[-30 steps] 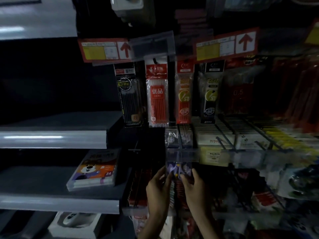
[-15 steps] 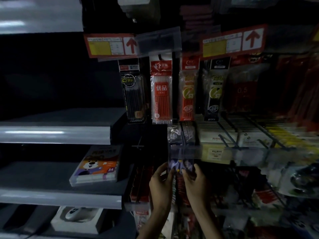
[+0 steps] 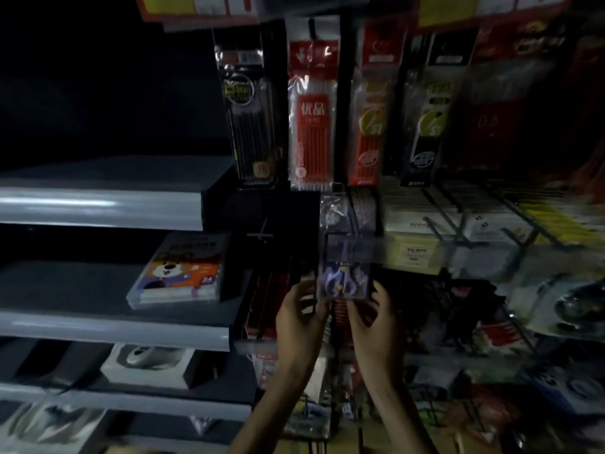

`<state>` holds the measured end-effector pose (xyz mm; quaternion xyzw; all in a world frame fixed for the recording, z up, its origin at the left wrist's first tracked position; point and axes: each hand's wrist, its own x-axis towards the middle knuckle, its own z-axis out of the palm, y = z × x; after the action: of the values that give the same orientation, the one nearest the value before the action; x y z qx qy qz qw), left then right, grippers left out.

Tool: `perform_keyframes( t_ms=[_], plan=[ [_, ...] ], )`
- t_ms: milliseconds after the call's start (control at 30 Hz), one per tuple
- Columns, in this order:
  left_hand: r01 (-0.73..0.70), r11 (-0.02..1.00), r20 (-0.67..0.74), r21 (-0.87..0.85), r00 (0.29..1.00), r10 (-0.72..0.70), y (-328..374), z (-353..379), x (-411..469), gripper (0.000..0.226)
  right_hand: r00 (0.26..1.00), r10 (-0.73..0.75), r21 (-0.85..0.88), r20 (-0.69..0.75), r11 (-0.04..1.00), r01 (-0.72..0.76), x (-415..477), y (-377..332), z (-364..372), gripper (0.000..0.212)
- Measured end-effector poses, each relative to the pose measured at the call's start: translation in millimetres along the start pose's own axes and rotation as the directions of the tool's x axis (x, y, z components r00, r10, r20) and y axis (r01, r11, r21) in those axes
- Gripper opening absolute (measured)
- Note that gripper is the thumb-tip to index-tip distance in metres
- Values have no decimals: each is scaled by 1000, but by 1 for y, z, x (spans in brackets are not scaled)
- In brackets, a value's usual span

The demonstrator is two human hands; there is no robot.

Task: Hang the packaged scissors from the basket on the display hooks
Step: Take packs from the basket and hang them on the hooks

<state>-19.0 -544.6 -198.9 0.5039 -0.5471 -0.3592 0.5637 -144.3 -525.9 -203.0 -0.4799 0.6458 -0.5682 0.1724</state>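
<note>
Still just one scissors pack (image 3: pixel 344 280), sitting above and between the left grip (image 3: pixel 299 311) and right grip (image 3: pixel 376 319), both pinching its lower corners as earlier.

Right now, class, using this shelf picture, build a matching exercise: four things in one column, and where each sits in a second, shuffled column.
1 packaged scissors
2 red refill pack
3 bear-cover pad
4 black pen pack

A lies on the grey shelf
B hangs leftmost in the upper row
C held between the left hand and the right hand
D hangs just right of the black pen pack

Pairs: 1-C, 2-D, 3-A, 4-B.
</note>
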Motion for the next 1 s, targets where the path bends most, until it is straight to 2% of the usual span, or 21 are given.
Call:
perform_keyframes(
  t_ms=[100,200,300,367,500,633,767,867,1000],
  plan=[
    [9,999,9,34,1000,-9,-1,-14,-10,34,999,-39,-50,-33,998,37,-17,-5,-9,46],
    [-26,997,24,66,999,24,4,-39,-27,35,996,-86,-66,11,994,86,-40,-15,-15,42],
    [-50,995,12,84,999,49,12,-72,-51,30,987,-119,-47,107,991,124,-63,-25,-16,40],
    [-16,995,-34,102,999,19,12,-97,-71,28,970,-117,6,212,993,118,-78,-31,-12,38],
    [60,979,-164,193,986,-28,-4,-150,-114,24,885,-203,39,419,978,206,-103,-51,11,34],
    [204,932,-306,299,946,-109,-34,-213,-158,23,698,-214,70,683,971,229,-139,-60,64,37],
    [377,840,-467,390,867,-173,-59,-277,-207,27,435,-207,101,876,962,255,-189,-70,128,39],
    [507,743,-566,437,797,-211,-68,-326,-243,31,230,-227,137,946,926,351,-234,-81,176,52],
    [650,547,-664,527,717,-213,-80,-392,-291,34,-14,-238,210,971,826,522,-302,-91,239,66]
  ],
)
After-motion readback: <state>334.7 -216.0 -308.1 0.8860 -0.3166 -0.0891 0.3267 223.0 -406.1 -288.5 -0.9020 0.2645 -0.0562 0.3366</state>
